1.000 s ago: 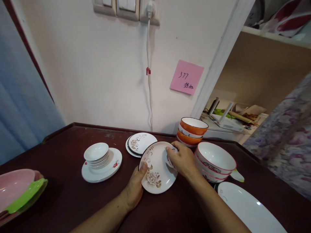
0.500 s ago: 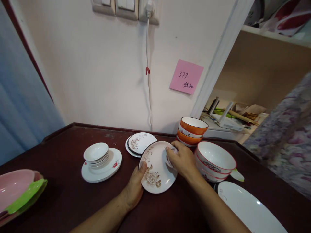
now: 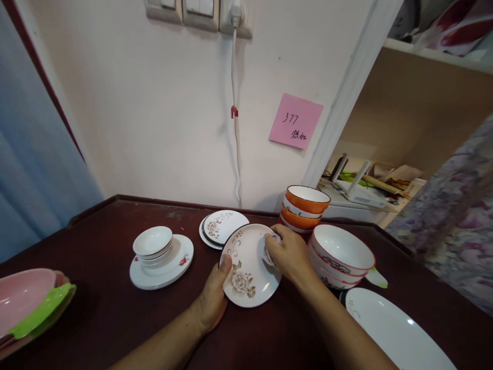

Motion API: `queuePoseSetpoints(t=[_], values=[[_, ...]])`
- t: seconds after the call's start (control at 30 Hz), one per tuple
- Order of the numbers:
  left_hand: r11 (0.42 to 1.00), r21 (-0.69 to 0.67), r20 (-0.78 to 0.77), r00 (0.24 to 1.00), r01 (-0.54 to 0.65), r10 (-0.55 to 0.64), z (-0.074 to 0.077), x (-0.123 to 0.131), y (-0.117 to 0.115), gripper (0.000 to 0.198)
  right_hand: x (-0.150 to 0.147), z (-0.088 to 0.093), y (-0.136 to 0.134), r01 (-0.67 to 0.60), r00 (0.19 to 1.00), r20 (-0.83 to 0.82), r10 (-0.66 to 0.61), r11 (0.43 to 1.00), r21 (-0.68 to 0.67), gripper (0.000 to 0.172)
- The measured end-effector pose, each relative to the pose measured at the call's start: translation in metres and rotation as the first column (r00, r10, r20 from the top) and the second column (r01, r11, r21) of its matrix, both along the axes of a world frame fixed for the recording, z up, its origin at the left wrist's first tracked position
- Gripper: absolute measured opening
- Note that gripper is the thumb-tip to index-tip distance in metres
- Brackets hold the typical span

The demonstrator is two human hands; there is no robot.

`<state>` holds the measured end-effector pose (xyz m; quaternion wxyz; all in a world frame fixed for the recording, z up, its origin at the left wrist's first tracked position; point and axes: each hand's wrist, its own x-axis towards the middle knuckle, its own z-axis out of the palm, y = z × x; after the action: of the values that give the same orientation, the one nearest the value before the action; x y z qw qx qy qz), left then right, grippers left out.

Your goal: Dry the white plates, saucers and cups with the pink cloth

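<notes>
My left hand (image 3: 213, 298) grips the near left rim of a white plate with a brown flower pattern (image 3: 246, 270), thumb on top, and holds it tilted over the dark table (image 3: 96, 308). My right hand (image 3: 288, 254) is closed on a small white cloth (image 3: 269, 252) pressed against the plate's upper right face.
A stack of small white dishes (image 3: 153, 244) sits on a white plate at the left. Two patterned plates (image 3: 221, 226) lie behind, orange bowls (image 3: 304, 205) and red-rimmed white bowls (image 3: 339, 254) stand at the right. A long white platter (image 3: 393, 331) is near right; pink and green dishes (image 3: 31, 300) far left.
Almost nothing differs: my right hand with the cloth has shifted very slightly on the plate, and the plate stays held in my left hand.
</notes>
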<state>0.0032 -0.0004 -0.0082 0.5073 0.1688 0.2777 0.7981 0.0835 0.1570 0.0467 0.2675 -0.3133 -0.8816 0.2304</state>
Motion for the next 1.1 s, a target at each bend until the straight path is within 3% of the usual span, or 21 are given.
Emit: queuePoseSetpoints(t=[0.13,0.27,0.33,0.47,0.57,0.63,0.77,0.83,0.9,0.97,1.03,1.1], values=[[1.000,0.002,0.065,0.998,0.001,-0.001,0.000,-0.005,0.001,0.064,0.005,0.010,0.002,-0.042,0.977,-0.206,0.047,0.999,0.027,0.028],[1.000,0.009,0.116,0.993,-0.015,0.014,-0.003,-0.010,0.002,0.066,0.012,0.025,-0.009,0.029,0.834,-0.543,0.096,0.976,0.217,0.023],[0.999,0.027,0.117,0.993,-0.017,0.013,-0.004,-0.011,0.003,0.066,0.010,0.022,-0.015,-0.045,0.828,-0.517,0.218,0.944,0.326,0.019],[0.999,0.048,0.132,0.991,-0.013,0.007,-0.003,-0.010,0.004,0.064,-0.005,-0.004,-0.023,-0.325,0.887,-0.167,0.431,0.839,0.436,0.027],[0.999,0.030,0.141,0.990,-0.026,0.022,0.000,-0.009,0.004,0.062,-0.012,-0.019,-0.032,-0.435,0.848,-0.145,0.510,0.826,0.358,0.038],[0.999,-0.009,0.133,0.990,-0.041,0.042,0.002,-0.009,0.003,0.061,-0.010,-0.016,-0.041,-0.563,0.774,-0.169,0.610,0.785,0.258,0.042],[0.992,-0.068,0.127,0.986,-0.102,0.111,0.004,-0.012,0.001,0.059,0.007,0.010,-0.051,-0.816,0.578,-0.068,0.813,0.576,-0.047,0.042],[0.992,-0.062,0.123,0.985,-0.110,0.117,0.002,-0.013,0.001,0.061,0.017,0.023,-0.044,-0.819,0.534,0.054,0.844,0.532,-0.214,0.039],[0.996,-0.034,0.111,0.990,-0.080,0.083,-0.001,-0.014,0.002,0.064,0.024,0.030,-0.031,-0.727,0.595,0.199,0.779,0.627,-0.280,0.036],[0.999,-0.007,0.099,0.994,-0.038,0.038,-0.003,-0.014,0.003,0.066,0.024,0.030,-0.019,-0.590,0.736,0.280,0.617,0.787,-0.181,0.031],[1.000,-0.008,0.100,0.995,-0.007,0.008,-0.004,-0.012,0.004,0.066,0.017,0.022,-0.014,-0.457,0.872,0.201,0.446,0.890,0.010,0.027],[1.000,-0.021,0.107,0.994,0.014,-0.012,-0.002,-0.011,0.003,0.066,0.006,0.010,-0.020,-0.385,0.922,0.012,0.388,0.908,0.166,0.026]])
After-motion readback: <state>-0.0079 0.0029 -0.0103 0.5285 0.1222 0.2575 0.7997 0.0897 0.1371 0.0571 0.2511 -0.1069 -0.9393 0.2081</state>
